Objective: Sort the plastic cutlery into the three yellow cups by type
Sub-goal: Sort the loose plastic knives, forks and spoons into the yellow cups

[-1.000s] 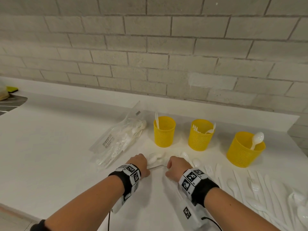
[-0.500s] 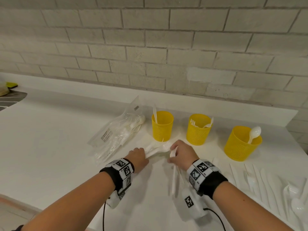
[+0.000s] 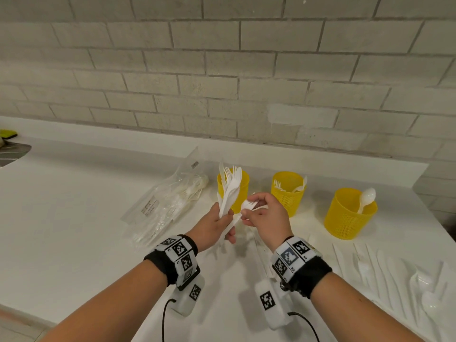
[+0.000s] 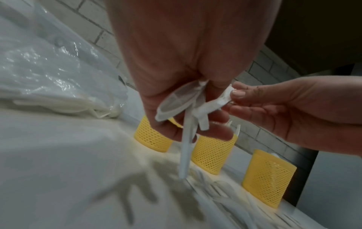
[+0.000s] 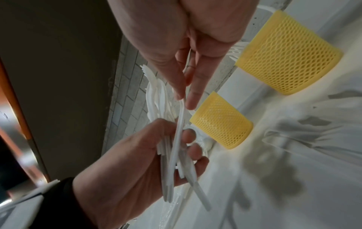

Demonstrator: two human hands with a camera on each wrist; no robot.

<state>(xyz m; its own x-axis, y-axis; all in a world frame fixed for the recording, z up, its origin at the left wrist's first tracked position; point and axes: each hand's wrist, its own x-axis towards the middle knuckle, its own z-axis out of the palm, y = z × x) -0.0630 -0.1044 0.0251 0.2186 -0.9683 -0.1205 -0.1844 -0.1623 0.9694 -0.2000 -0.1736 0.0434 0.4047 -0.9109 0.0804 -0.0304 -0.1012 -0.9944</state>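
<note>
**A:** What have you got in hand right now?

**B:** Your left hand (image 3: 214, 224) is wrapped round a bunch of white cutlery (image 3: 229, 191), handles down, heads fanned up toward twelve o'clock; fork tines show among them. Your right hand (image 3: 267, 215) pinches the head of one piece (image 3: 246, 206) between thumb and fingertips, its handle lying in with the bunch. I'd judge you're drawing it out of the bunch to sort it.

**A:** And the next move?

**B:** Free that one piece without dragging its neighbours loose, check its type, then carry it to the matching cup. Much loose cutlery (image 3: 394, 275) lies on the counter (image 3: 74, 230) at four o'clock, so the job looks far from finished.

**A:** What's in the cups?

**B:** Farther out, the left cup (image 3: 240, 193) at twelve sits behind your bunch; its contents I cannot tell. The middle cup (image 3: 287, 193) at one o'clock holds forks, plus a piece I can't identify. The right cup (image 3: 348, 213) at two holds a spoon (image 3: 366, 198). At eleven, a clear bag (image 3: 167, 203) lies with more cutlery inside.
</note>
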